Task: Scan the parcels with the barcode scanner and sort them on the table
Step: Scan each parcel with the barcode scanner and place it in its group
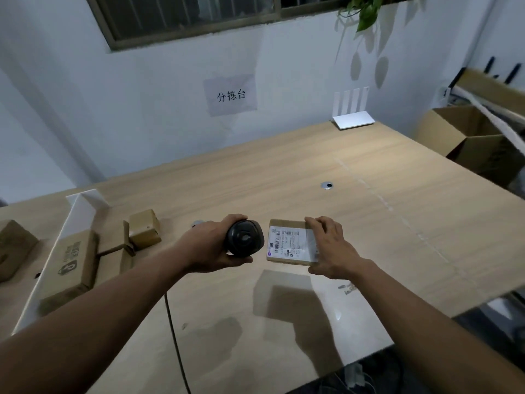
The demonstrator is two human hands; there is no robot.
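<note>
Left hand: The left hand (pixel 211 245) is curled round the black barcode scanner (pixel 245 238). Fingers wrap over the top and the thumb goes under it.
Scanner: It is held up above the table (pixel 284 172). Its round dark end faces the camera. It sits just left of the parcel, very near its left edge. I cannot tell if they touch.
Cord: A thin black cord (pixel 174 339) hangs down below the left arm and runs off the bottom of the picture.
Right hand: The right hand (pixel 331 247) holds the small brown parcel (pixel 292 242) by its right side. The fingers bend over the far right corner and the thumb is at the near right corner.
Parcel: It is flat, with its white label (pixel 292 242) facing up. The label has a barcode and small print, too small to read. The parcel is between the two hands, lifted off the table, and its dark shadow (pixel 287 297) falls on the wood below it.
Other parcels: Brown boxes lie at the left side of the table. A long flat box (pixel 72 268) lies next to a white divider (pixel 54 251). A small box (pixel 145 229) sits further back, well apart from the hands.
Far side: A white router (pixel 353 118) stands by the wall. A paper sign (pixel 230 95) is stuck on the wall.
Right edge: An open cardboard box (pixel 468 137) stands off the table.
</note>
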